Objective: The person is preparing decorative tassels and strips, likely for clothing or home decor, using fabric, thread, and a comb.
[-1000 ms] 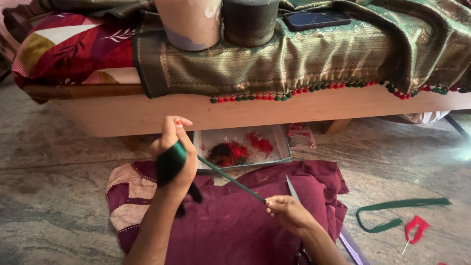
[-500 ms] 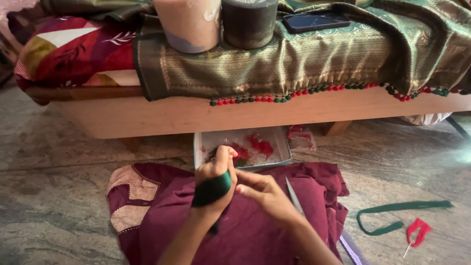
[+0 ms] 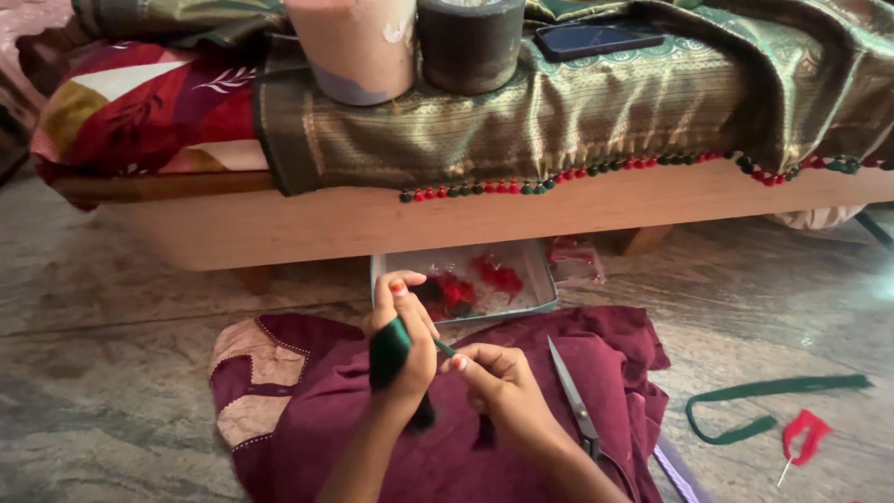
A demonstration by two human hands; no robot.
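1. Left hand (image 3: 402,340): fingers curled shut around a dark green bundle of thread wound over the palm (image 3: 387,354); thumb and forefinger raised above it.
2. Right hand (image 3: 498,384): fingertips pinched together on a thin green strand (image 3: 445,348) that runs taut from the bundle; the two hands sit just beside each other.
3. Both hands hover over a maroon cloth garment with beige patterned panels (image 3: 307,410), spread on the grey stone floor (image 3: 112,373).
4. Steel scissors (image 3: 573,401) lie on the garment, just right of the right hand, blades pointing away from the person.
5. Shallow metal tray holding red and dark tufts (image 3: 535,270) sits just beyond the hands, at the garment's far edge, partly under a wooden bed frame (image 3: 372,219).
6. Green gold-woven cloth edged with red and green beads (image 3: 605,102) drapes the bed.
7. Green ribbon (image 3: 773,396) and a small red piece (image 3: 805,433) lie on the floor, well apart to the right.
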